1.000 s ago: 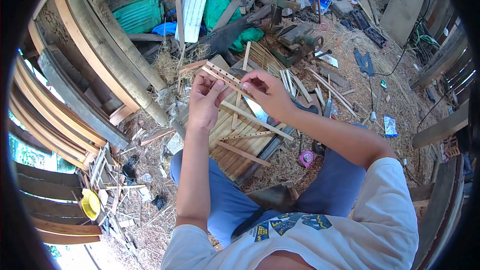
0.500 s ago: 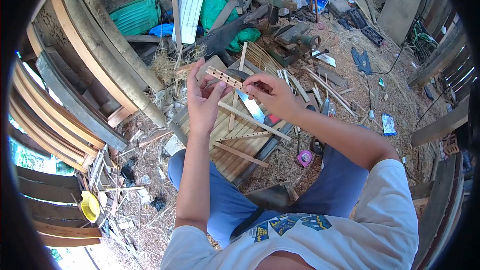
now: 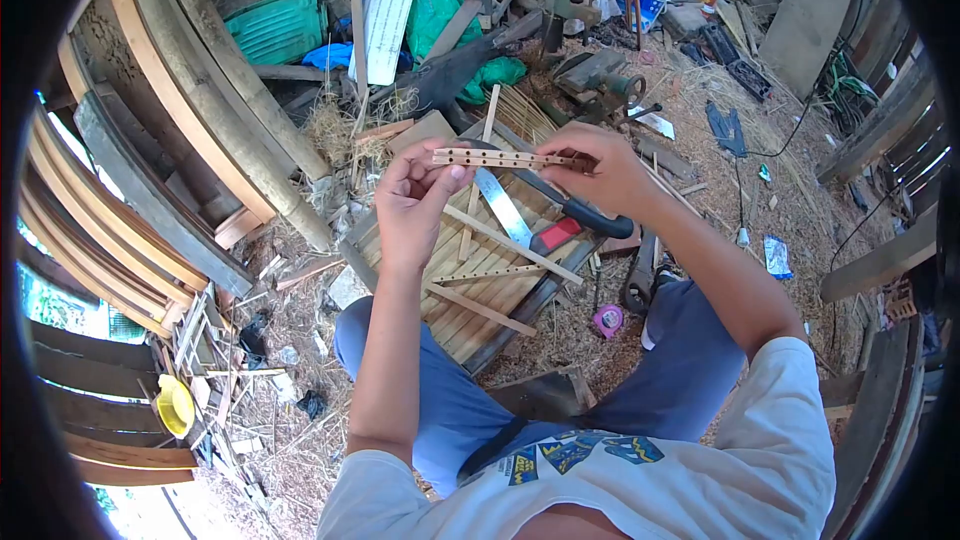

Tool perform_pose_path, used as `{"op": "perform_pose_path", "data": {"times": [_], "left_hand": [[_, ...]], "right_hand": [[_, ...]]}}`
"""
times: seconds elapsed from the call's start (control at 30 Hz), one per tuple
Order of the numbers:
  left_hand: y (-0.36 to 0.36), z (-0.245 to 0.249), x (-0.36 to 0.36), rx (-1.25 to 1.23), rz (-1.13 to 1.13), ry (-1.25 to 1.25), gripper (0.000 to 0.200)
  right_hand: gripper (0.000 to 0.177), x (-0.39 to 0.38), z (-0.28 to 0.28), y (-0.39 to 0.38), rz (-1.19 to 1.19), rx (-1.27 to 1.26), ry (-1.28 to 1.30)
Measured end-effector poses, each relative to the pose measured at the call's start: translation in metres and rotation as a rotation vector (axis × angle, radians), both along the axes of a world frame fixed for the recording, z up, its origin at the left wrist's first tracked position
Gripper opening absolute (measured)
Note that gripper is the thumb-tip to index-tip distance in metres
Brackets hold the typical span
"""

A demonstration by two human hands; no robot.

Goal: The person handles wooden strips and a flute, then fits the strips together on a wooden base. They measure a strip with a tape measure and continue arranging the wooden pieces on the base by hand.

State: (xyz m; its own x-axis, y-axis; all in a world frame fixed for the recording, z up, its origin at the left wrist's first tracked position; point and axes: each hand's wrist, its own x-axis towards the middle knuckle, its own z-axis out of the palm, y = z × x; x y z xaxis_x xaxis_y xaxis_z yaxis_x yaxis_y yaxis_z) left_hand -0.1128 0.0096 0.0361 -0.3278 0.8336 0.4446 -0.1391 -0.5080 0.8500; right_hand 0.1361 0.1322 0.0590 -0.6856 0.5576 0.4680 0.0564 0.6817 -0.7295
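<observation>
A short wooden strip with rows of drilled holes (image 3: 487,158) is held up level above the work board. My left hand (image 3: 412,202) pinches its left end between thumb and fingers. My right hand (image 3: 600,172) grips the other end, its fingers covering that tip. Below the strip, a hand saw with a red and black handle (image 3: 556,233) lies on the wooden board (image 3: 470,325). Another drilled strip (image 3: 490,276) and a few plain wooden strips (image 3: 510,243) also rest on the board.
A pink tape measure (image 3: 608,319) lies on the shavings-covered ground right of the board. Behind stands a metal vise (image 3: 600,80). Curved wooden planks (image 3: 180,90) rise on the left, with a yellow basin (image 3: 175,406) below them. A cable (image 3: 738,190) runs along the right.
The drilled strip has swung from slanting down rightward to nearly level. My right hand has moved up and right along with its end, uncovering more of the saw handle.
</observation>
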Motion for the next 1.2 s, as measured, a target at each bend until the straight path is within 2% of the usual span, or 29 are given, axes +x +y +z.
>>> {"op": "perform_pose_path", "data": {"times": [0.2, 0.5, 1.1, 1.2], "left_hand": [[-0.005, 0.007, 0.010, -0.105, -0.007, -0.039, 0.028], [-0.005, 0.006, 0.017, -0.177, -0.024, -0.083, 0.027], [-0.001, 0.002, 0.026, -0.255, 0.019, -0.121, 0.024], [0.000, -0.002, 0.022, -0.236, 0.033, -0.130, 0.026]], "right_hand": [[0.028, 0.014, 0.001, -0.001, -0.004, 0.056, 0.036], [0.029, 0.026, 0.003, -0.002, -0.042, 0.137, -0.030], [0.030, 0.036, 0.008, -0.002, -0.053, 0.115, -0.092], [0.029, 0.038, 0.006, 0.001, -0.078, 0.044, -0.087]]}}
